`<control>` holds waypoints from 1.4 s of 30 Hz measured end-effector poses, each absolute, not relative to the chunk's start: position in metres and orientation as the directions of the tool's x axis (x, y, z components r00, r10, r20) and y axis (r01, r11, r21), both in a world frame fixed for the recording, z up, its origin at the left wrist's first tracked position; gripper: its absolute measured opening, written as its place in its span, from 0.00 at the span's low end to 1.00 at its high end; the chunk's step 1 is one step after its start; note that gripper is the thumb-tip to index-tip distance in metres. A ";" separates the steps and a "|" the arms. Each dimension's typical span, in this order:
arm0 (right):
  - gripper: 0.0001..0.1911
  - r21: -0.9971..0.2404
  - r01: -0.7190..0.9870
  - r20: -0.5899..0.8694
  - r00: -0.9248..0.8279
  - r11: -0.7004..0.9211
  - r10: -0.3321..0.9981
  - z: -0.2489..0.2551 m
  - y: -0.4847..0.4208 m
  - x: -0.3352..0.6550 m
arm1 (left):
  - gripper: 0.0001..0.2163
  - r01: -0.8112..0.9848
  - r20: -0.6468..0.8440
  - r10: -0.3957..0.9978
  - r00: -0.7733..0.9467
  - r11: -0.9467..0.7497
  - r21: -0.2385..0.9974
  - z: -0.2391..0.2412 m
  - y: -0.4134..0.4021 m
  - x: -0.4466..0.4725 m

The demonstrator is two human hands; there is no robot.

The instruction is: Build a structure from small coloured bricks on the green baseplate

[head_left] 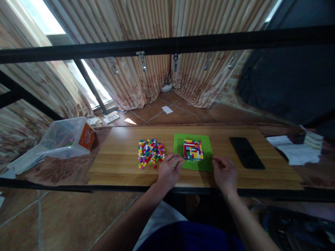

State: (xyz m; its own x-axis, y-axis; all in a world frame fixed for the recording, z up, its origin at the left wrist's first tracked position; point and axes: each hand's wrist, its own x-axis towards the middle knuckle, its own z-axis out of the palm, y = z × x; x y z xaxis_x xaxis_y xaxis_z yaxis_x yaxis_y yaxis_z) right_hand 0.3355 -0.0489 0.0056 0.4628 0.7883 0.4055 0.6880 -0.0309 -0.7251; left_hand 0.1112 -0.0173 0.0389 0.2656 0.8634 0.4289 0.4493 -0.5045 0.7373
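Note:
A square build of multicoloured toy bricks point(193, 150) stands on a green studded baseplate point(206, 138). My left hand point(169, 171) is at the baseplate's lower left corner, its fingers pinched. A small orange-red toy brick point(183, 161) shows at their tips. Beside the baseplate's lower right edge is my right hand point(225, 174), its fingers curled in and thumb close to them; what they hold, if anything, is hidden. Left of the baseplate lies a loose pile of small coloured bricks point(151, 153), with a red brick point(155, 167) just in front of it.
A black phone or tablet point(247, 153) lies on the wooden tabletop point(112, 157) to the right. A clear plastic bin point(65, 137) with an orange label stands beyond the left end. White papers point(285, 150) lie past the right end. A black bar point(167, 47) crosses behind the table.

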 end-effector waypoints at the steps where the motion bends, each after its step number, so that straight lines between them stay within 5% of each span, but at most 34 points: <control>1: 0.13 -0.718 0.695 0.410 0.465 -0.037 0.785 0.000 -0.053 0.338 | 0.07 0.456 0.449 0.853 0.267 -0.522 0.721 0.038 -0.013 0.119; 10: 0.13 -0.625 0.779 0.444 0.408 -0.050 0.798 -0.017 -0.054 0.339 | 0.04 0.600 0.526 0.802 0.284 -0.576 0.555 0.024 0.008 0.142; 42: 0.13 -0.563 0.825 0.497 0.375 -0.038 0.782 -0.022 -0.055 0.338 | 0.05 0.651 0.509 0.766 0.392 -0.622 0.434 0.020 0.011 0.145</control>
